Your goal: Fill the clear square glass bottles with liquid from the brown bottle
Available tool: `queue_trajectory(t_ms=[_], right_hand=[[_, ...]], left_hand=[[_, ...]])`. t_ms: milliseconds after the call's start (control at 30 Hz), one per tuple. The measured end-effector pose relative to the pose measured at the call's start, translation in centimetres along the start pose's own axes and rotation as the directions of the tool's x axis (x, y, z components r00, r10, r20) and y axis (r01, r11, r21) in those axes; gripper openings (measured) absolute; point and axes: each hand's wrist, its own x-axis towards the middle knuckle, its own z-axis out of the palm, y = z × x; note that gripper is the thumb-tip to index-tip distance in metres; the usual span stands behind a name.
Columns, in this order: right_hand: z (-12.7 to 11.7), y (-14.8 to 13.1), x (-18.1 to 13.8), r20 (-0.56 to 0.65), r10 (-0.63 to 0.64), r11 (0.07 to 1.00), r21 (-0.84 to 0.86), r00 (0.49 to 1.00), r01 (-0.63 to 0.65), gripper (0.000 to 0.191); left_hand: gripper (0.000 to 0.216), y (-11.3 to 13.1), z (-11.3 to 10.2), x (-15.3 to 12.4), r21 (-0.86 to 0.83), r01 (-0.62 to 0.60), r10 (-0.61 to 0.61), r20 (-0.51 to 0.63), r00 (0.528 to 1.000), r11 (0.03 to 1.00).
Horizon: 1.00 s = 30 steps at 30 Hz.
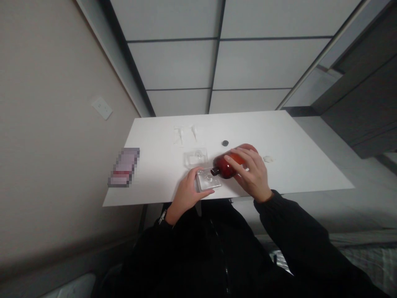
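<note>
The brown bottle (223,165) is tipped on its side above the table (297,165), its neck by the near clear box (208,181). I can't tell if they touch. The right hand (252,174) has its grip wrapped round the bottle. The left hand (187,187) has its grip on the box, thumb and fingers at its sides. If the bottle has something wet inside, it could spill, because it leans so far. It could slip too, if the grip is loose, as it looks smooth. I count one bottle, two boxes with the far clear box (195,159), one dark cap (225,143), two little white tips, one pale scrap (268,159) and one blurry thing (124,165) on the left.
</note>
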Motion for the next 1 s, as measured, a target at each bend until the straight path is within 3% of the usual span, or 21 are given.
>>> queue_trajectory(t_ms=[667, 1000], right_hand=[[-0.05, 0.06, -0.04, -0.019, -0.017, 0.999, -0.039, 1.0, 0.017, 0.088], [0.25, 0.35, -0.65, 0.03, 0.04, 0.999, -0.015, 0.999, -0.039, 0.085]], left_hand=[[0.075, -0.09, 0.04, -0.06, -0.006, 0.004, -0.004, -0.001, 1.0, 1.0], [0.073, 0.16, -0.04, -0.1, -0.002, -0.003, 0.003, 0.005, 1.0, 1.0]])
